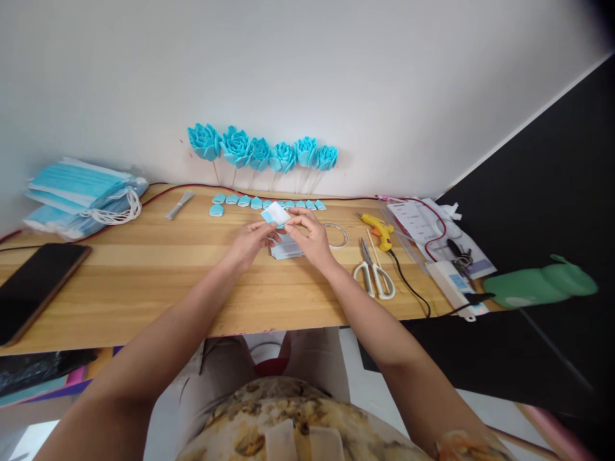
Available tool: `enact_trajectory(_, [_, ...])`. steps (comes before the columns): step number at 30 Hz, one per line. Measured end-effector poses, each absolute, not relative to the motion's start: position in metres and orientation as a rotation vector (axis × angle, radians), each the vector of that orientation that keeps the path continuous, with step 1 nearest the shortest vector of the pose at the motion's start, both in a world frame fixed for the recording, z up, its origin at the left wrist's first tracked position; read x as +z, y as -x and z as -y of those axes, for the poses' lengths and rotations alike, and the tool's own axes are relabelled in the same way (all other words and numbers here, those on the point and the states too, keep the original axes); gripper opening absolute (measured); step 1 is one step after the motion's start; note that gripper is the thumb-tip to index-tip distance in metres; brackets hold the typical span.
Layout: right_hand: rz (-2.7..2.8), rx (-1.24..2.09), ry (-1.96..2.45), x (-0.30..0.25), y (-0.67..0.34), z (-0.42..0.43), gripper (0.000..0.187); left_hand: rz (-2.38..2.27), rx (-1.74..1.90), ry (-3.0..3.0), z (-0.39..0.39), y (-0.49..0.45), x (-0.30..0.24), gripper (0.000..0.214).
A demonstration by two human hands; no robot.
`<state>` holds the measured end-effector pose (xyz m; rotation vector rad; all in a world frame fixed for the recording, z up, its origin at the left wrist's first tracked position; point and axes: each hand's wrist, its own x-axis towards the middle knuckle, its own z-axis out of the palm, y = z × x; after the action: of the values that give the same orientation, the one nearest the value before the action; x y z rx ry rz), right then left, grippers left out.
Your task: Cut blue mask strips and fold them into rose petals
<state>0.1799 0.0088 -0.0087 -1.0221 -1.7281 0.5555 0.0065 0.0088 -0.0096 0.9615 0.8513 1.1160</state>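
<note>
My left hand point(253, 241) and my right hand point(311, 235) meet over the middle of the wooden table point(144, 282). Both pinch a small square piece of blue and white mask fabric point(275, 213), held just above the table. Under my hands lies a small stack of cut fabric pieces point(286, 250). Behind them a row of folded blue petals point(250, 202) runs along the table. Several finished blue fabric roses point(259, 152) on sticks lean against the white wall.
A pile of blue face masks point(81, 195) lies at far left, a dark phone point(33, 285) nearer. A bundle of wire ties point(179, 204) lies behind. Right of my hands: tape ring point(337, 235), scissors point(375, 274), yellow glue gun point(378, 228), power strip point(456, 285), green bottle point(541, 287).
</note>
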Motion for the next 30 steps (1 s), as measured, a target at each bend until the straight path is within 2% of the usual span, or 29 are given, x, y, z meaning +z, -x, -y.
enact_trajectory(5, [1.602,0.724,0.974,-0.0121,-0.1782,-0.0110,0.012,-0.858,1.073,-0.966,-0.0076,-0.0070,-0.0077,0.036])
enact_trajectory(17, [1.524,0.765,1.086,-0.0082,-0.1763,-0.0076,0.014,-0.941,1.042,-1.117,-0.0057,-0.0070,-0.0076,0.046])
enact_trajectory(27, [1.404,1.061,0.990,-0.0133,-0.1755,-0.0120,0.045,-1.002,1.151,-1.148,-0.0077,-0.0077,-0.0075,0.037])
enact_trajectory(30, [1.387,1.277,0.935,-0.0117,-0.1734,-0.0105,0.044,-0.995,1.210,-1.121,-0.0085,-0.0086,-0.0078,0.036])
